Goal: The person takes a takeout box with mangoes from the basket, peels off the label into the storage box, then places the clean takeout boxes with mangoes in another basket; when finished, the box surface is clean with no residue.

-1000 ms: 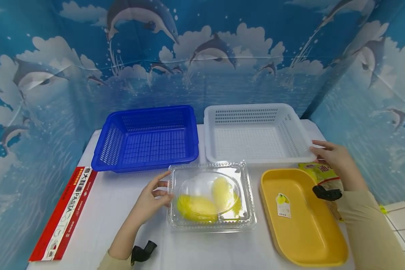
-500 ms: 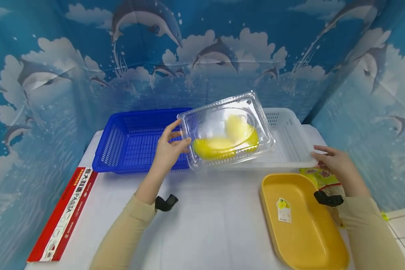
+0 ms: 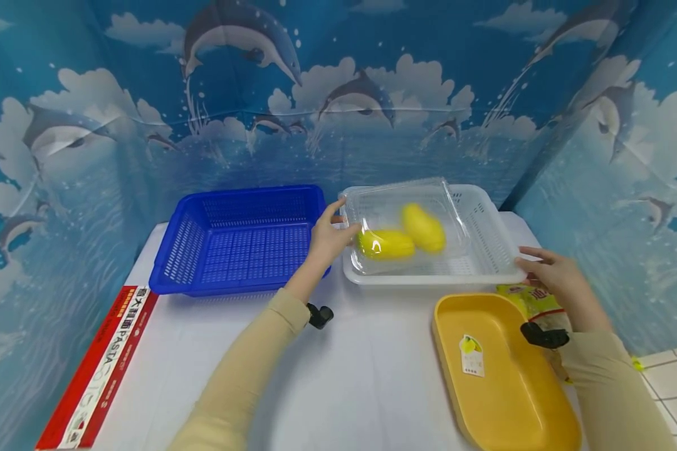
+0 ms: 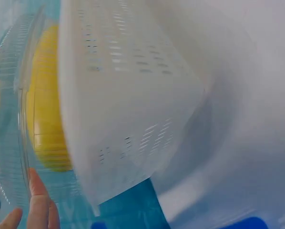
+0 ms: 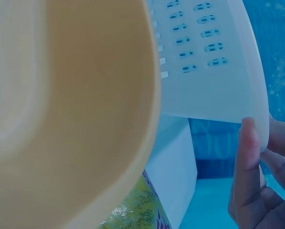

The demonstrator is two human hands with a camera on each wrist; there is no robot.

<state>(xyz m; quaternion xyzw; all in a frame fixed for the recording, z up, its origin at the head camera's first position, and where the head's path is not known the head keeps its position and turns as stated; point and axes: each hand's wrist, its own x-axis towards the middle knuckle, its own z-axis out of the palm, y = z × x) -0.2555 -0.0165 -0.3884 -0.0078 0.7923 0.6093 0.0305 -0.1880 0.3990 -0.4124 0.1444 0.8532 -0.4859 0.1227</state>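
My left hand (image 3: 328, 241) grips the left edge of a clear plastic clamshell box (image 3: 379, 210), thumb in front and fingers behind. Inside lie yellow oval fruits (image 3: 423, 227), which look like mangoes. The box is slightly tilted and overlaps the white perforated basket (image 3: 429, 280) in the head view. From the left wrist, the box (image 4: 9, 95) stands right at the rim of the basket (image 4: 104, 105), near my fingers (image 4: 37, 202). My right hand (image 3: 555, 269) pinches the basket's front right corner; the right wrist view shows thumb and fingers on either side of the rim (image 5: 258, 81).
A blue perforated basket (image 3: 254, 254) stands left of the white one. In front on the right lies a yellow tub (image 3: 510, 376) with a sticker, a snack bag (image 3: 541, 304) partly hidden behind it. A red PASTA box (image 3: 104, 369) lies along the table's left side.
My left hand has lifted the clamshell box off the table and carried it up, away from me and to the right, over the white basket. My right hand stays at the basket's corner.
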